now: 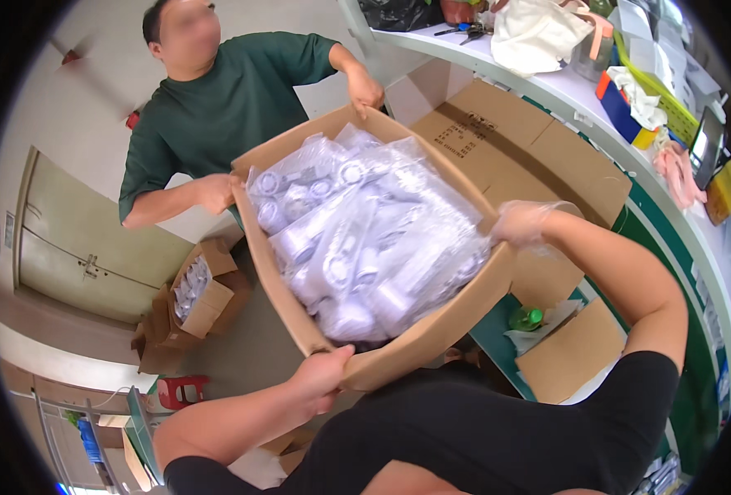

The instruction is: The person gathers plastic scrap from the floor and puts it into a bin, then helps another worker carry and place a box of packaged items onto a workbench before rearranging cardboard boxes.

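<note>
A large open cardboard box (431, 351) is held up in front of me, filled with white plastic parts (357, 247) wrapped in clear bags. My left hand (323, 378) grips its near left rim, thumb over the edge. On the right, my right hand (524, 224), in a thin clear glove, is closed on the box's right corner; part of its fingers is hidden. Across from me a person in a dark green shirt (233, 107) holds the far side, one hand (214, 194) at the left corner and the other hand (365, 91) at the far corner.
A white shelf (448, 51) with a cloth bag, a blue box and other items curves along the right. Flat cardboard (539, 153) leans below it. On the floor at left stand another filled carton (205, 301) and a red stool (181, 391). Double doors (85, 239) are behind.
</note>
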A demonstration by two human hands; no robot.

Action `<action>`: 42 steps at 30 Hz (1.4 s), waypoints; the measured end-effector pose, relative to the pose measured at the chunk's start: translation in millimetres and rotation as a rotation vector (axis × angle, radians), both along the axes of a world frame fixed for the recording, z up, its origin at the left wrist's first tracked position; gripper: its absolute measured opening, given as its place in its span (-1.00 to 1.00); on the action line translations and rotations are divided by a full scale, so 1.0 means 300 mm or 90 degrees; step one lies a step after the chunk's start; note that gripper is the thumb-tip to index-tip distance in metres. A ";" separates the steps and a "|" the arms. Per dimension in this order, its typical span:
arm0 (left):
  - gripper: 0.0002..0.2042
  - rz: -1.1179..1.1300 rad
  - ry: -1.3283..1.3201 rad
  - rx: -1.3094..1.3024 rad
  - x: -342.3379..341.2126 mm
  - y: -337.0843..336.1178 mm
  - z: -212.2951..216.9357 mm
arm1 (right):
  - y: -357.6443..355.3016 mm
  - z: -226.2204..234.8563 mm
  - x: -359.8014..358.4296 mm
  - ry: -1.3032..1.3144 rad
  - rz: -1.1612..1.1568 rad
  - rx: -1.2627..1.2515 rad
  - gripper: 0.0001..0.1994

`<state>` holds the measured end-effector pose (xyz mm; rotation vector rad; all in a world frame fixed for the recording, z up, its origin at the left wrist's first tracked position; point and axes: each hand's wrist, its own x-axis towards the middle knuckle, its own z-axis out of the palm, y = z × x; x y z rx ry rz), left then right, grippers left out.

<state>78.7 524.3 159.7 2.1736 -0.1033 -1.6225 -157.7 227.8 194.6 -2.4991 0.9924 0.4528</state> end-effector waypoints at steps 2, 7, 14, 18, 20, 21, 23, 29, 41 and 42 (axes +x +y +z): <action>-0.67 0.170 0.090 -0.304 -0.050 -0.021 -0.024 | -0.060 -0.058 -0.064 -0.070 -0.217 0.052 -0.72; -0.68 0.036 0.193 -0.474 -0.083 -0.163 0.115 | -0.438 -0.230 -0.221 -0.089 -0.229 0.122 -0.83; -0.85 -0.014 -0.054 -0.783 0.166 0.078 -0.067 | -0.725 -0.584 -0.533 0.110 -0.005 -0.221 -0.74; -0.79 0.367 -0.111 -0.439 0.158 0.048 -0.481 | -0.506 -0.325 -0.400 -0.205 -0.391 -0.205 -0.64; -0.68 0.120 -0.094 -0.432 0.070 -0.039 -0.581 | -0.401 -0.286 -0.393 -0.777 -0.527 0.118 -0.50; -0.66 0.058 -0.056 -0.441 0.018 -0.094 -0.577 | -0.400 -0.305 -0.411 -0.782 -0.540 0.109 -0.50; -0.64 -0.013 -0.014 -0.445 -0.057 -0.178 -0.555 | -0.448 -0.404 -0.429 -0.735 -0.685 0.132 -0.41; -0.64 -0.154 0.041 -0.610 -0.191 -0.362 -0.489 | -0.564 -0.570 -0.529 -0.775 -0.734 0.146 -0.29; -0.72 -0.395 -0.337 -0.588 -0.243 -0.437 -0.477 | -0.589 -0.661 -0.499 -0.832 -0.775 0.324 -0.13; -0.74 -0.403 -0.355 -0.563 -0.250 -0.444 -0.486 | -0.643 -0.728 -0.540 -0.840 -0.782 0.339 -0.14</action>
